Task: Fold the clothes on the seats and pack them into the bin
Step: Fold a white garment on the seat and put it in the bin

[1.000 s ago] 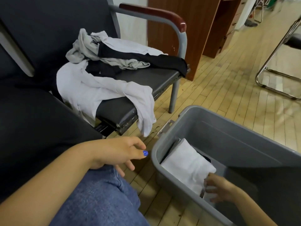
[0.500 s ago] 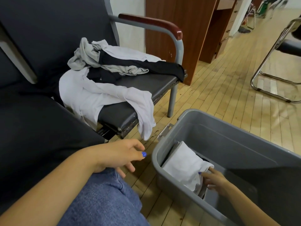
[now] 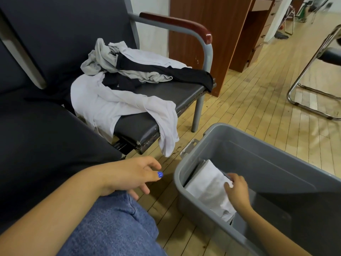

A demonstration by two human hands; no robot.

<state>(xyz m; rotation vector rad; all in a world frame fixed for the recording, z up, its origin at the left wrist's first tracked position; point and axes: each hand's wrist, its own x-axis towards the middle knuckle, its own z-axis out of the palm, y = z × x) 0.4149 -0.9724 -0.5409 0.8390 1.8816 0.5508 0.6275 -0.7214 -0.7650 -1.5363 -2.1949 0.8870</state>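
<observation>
**Mia:** What is sitting on the big black seat (image 3: 166, 115)?

**Ben:** A messy pile of clothes (image 3: 129, 85) is lying there, white, grey and black ones. None of them are folded yet. One white sleeve is hanging off the front edge, near the floor.

**Mia:** And the grey bin (image 3: 239, 145)?

**Ben:** It is standing on the wooden floor just beside the seat. A folded white cloth (image 3: 206, 187) is lying inside it, leaning against the near end wall.

**Mia:** Is anything different from a moment ago?

**Ben:** Yes. The right hand (image 3: 237, 189) is moving up along the cloth. A second ago it was down at the low end of it. Now it is sitting at the top edge, and its fingers are curling onto that edge. I think it is pinching the edge, tucking it down.

**Mia:** So what does that mean?

**Ben:** I think this cloth is nearly packed. The hand is just tidying it so it stays flat.

**Mia:** What is the left hand (image 3: 132, 174) doing?

**Ben:** It is resting by the blue jeans (image 3: 110, 228), just like before. Its fingers are hanging loose and holding nothing.

**Mia:** What is coming next?

**Ben:** Probably the pile on the seat. Lots of folding is waiting.
</observation>
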